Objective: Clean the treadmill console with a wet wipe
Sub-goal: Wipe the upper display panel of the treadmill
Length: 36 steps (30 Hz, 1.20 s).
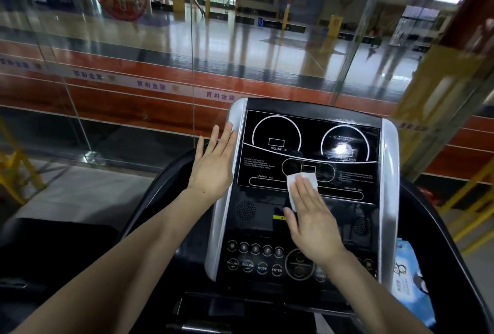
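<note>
**Wipe on the display panel, buttons close below**

The right hand (pixel 311 220) lies flat on the treadmill console (pixel 307 194), fingers (pixel 302 192) straight and together, pressing a folded white wet wipe (pixel 300 182) against the lower middle of the glossy display panel (pixel 311 152), just above the panel's bottom edge. Nothing is gripped; the wipe is only pinned under the fingertips. The left hand (pixel 213 165) is open too, fingers extended, its fingertips touching the silver trim (pixel 227 200) along the console's left edge, apparently steadying.

Risks from here, as I judge them:

- The wipe is held by pressure alone. A fast stroke or lighter touch could let it bunch up or slide out from under the fingers, leaving bare skin smearing the glass.
- The heel of the right hand sits over the lower console, near the button rows (pixel 254 259). A downward stroke could press MODE, ENTER or an incline key if the machine is powered.
- Moisture pushed toward the left speaker grille (pixel 246 210) could seep in.
- The glare patch on the right dial (pixel 344 146) could hide streaks.

A blue wipe packet (pixel 409 275) sits at the console's right edge.
</note>
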Each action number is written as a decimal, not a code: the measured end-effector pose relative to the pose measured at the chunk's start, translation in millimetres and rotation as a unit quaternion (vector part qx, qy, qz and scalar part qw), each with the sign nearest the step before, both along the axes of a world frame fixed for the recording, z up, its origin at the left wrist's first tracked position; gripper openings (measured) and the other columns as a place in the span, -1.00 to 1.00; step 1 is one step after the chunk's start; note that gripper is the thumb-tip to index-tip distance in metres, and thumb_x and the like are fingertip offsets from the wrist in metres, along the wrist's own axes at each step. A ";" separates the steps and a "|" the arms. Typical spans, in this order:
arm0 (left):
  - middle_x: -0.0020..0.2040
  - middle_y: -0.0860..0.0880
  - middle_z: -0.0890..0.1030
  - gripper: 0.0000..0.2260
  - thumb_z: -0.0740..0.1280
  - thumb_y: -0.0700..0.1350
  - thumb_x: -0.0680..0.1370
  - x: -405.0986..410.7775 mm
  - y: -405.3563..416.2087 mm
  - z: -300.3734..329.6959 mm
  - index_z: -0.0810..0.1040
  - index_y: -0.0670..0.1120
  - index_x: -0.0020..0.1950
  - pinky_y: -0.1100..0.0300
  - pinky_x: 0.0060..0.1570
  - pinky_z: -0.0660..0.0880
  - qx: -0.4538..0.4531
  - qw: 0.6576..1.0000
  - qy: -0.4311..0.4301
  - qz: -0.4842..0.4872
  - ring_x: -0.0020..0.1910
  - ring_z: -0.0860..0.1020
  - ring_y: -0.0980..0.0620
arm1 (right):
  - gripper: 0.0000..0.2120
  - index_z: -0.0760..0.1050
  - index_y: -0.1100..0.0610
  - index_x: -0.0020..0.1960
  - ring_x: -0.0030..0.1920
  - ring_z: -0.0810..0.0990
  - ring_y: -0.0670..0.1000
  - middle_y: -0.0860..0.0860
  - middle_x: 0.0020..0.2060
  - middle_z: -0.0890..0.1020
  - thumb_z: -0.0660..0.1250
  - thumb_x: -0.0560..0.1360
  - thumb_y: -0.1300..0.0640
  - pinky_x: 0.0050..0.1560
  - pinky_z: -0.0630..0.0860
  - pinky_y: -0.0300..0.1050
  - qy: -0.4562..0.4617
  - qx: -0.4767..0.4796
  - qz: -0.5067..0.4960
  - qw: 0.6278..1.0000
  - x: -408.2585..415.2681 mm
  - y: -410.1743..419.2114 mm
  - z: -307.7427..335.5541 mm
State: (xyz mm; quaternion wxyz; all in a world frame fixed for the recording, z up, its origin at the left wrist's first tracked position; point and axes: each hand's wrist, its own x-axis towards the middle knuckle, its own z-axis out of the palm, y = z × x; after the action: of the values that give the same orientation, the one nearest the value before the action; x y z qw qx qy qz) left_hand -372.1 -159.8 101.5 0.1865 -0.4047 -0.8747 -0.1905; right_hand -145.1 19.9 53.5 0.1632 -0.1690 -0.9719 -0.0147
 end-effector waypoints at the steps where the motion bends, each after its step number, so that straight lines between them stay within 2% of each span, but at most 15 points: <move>1: 0.69 0.03 -0.31 -0.29 0.13 -0.24 0.66 0.8 0.4 0.8 -0.20 -0.03 0.71 -0.17 0.64 -0.22 -0.001 1.000 -0.002 0.000 0.67 -0.29 -0.08 | -0.39 -0.08 0.09 0.69 0.67 -0.25 -0.09 0.00 0.69 -0.11 -0.14 0.74 -0.19 0.68 -0.09 0.01 0.003 -0.009 0.001 1.000 -6.7 -8.2 0.5; 5: 0.70 -0.01 -0.28 -0.28 0.15 -0.25 0.61 8.0 2.5 2.6 -0.13 -0.07 0.71 -0.18 0.64 -0.21 -0.001 1.000 -0.002 0.004 0.68 -0.28 -0.10 | -0.37 -0.05 0.11 0.70 0.68 -0.22 -0.02 0.03 0.68 -0.09 -0.13 0.73 -0.19 0.68 -0.19 -0.01 -0.004 -0.009 0.076 0.997 -53.8 -54.1 -0.6; 7: 0.71 -0.03 -0.23 -0.31 0.14 -0.23 0.62 12.6 4.8 -0.2 -0.08 -0.09 0.71 -0.19 0.64 -0.20 0.004 1.000 0.016 0.000 0.68 -0.27 -0.11 | -0.37 -0.01 0.14 0.69 0.68 -0.17 -0.04 0.04 0.69 -0.06 -0.08 0.74 -0.17 0.68 -0.14 -0.01 -0.002 -0.001 0.084 0.996 -56.4 -56.2 -0.5; 10: 0.72 -0.08 -0.12 -0.38 0.12 -0.18 0.66 19.3 12.3 -5.1 0.01 -0.11 0.70 -0.21 0.64 -0.15 0.006 0.999 0.047 -0.004 0.68 -0.23 -0.16 | -0.39 0.03 0.13 0.69 0.68 -0.13 -0.08 0.03 0.69 0.00 -0.05 0.75 -0.16 0.68 -0.04 0.00 0.002 0.006 0.060 0.998 -23.0 -20.8 -2.4; 14: 0.72 -0.14 -0.04 -0.44 0.14 -0.11 0.66 31.4 21.5 -6.8 0.13 -0.10 0.68 -0.27 0.63 -0.09 0.012 0.998 0.065 -0.002 0.69 -0.17 -0.20 | -0.38 -0.06 0.08 0.70 0.67 -0.20 -0.10 -0.01 0.69 -0.06 -0.10 0.74 -0.18 0.68 -0.02 0.03 0.010 -0.007 -0.026 1.000 33.5 38.1 -8.9; 18: 0.71 -0.15 0.06 -0.47 0.22 -0.12 0.66 43.3 28.2 -8.1 0.24 -0.06 0.65 -0.30 0.61 -0.02 0.012 0.995 0.096 -0.026 0.69 -0.08 -0.24 | -0.36 -0.02 0.12 0.69 0.68 -0.21 -0.08 0.03 0.69 -0.04 -0.20 0.72 -0.20 0.68 -0.15 -0.01 0.044 -0.057 -0.059 0.996 34.6 36.1 -13.1; 21: 0.71 -0.13 0.07 -0.46 0.22 -0.10 0.64 50.2 38.6 -7.4 0.26 -0.04 0.64 -0.31 0.60 -0.02 0.008 0.994 0.102 -0.029 0.69 -0.06 -0.23 | -0.38 0.07 0.12 0.69 0.69 -0.11 -0.01 0.06 0.68 0.04 -0.12 0.73 -0.18 0.68 -0.08 0.07 0.058 -0.058 -0.012 0.996 2.1 0.0 -15.1; 25: 0.71 -0.12 0.09 -0.47 0.23 -0.10 0.64 59.4 55.0 -3.3 0.28 -0.06 0.63 -0.32 0.61 -0.02 0.006 0.993 0.112 -0.049 0.69 -0.05 -0.21 | -0.39 0.00 0.11 0.70 0.68 -0.15 -0.07 0.03 0.69 -0.03 -0.08 0.75 -0.16 0.68 -0.08 0.01 0.031 -0.023 0.032 0.999 -6.1 -6.9 -10.6; 28: 0.71 -0.12 0.08 -0.46 0.23 -0.09 0.64 65.5 67.6 0.3 0.28 -0.05 0.63 -0.31 0.61 -0.02 0.003 0.992 0.113 -0.061 0.69 -0.05 -0.21 | -0.38 0.00 0.09 0.70 0.67 -0.16 -0.12 -0.01 0.69 -0.01 -0.13 0.73 -0.18 0.68 -0.01 0.02 0.045 -0.039 -0.024 0.998 37.0 39.2 -11.9; 31: 0.71 -0.12 0.11 -0.47 0.25 -0.10 0.64 73.7 75.3 -1.8 0.29 -0.05 0.62 -0.30 0.62 -0.01 0.006 0.991 0.112 -0.072 0.69 -0.04 -0.21 | -0.35 0.05 0.13 0.69 0.69 -0.09 -0.05 0.02 0.68 0.05 -0.09 0.70 -0.18 0.65 0.13 0.10 0.075 -0.049 -0.124 0.988 76.8 82.2 -13.8; 32: 0.70 -0.12 0.12 -0.48 0.25 -0.10 0.64 76.2 76.2 -3.5 0.30 -0.05 0.62 -0.29 0.61 0.00 0.003 0.990 0.114 -0.078 0.70 -0.04 -0.20 | -0.34 0.06 0.15 0.69 0.68 -0.08 -0.04 0.03 0.68 0.05 -0.09 0.70 -0.18 0.65 0.12 0.10 0.080 -0.051 -0.137 0.986 79.9 87.0 -14.3; 36: 0.71 -0.11 0.10 -0.48 0.25 -0.10 0.64 84.2 75.4 -10.4 0.29 -0.05 0.62 -0.28 0.62 0.01 0.005 0.991 0.103 -0.087 0.70 -0.06 -0.18 | -0.28 0.00 0.20 0.68 0.66 -0.23 -0.04 0.10 0.68 -0.02 -0.16 0.69 -0.24 0.64 -0.28 -0.13 0.092 -0.108 -0.140 0.980 56.7 55.4 -8.6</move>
State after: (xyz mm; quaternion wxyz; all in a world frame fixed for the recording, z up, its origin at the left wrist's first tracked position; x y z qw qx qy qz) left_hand -287.8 -84.4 91.1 0.2606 -0.4958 -0.8113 -0.1676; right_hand -88.4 75.3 44.9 0.2287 -0.3206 -0.9155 0.0827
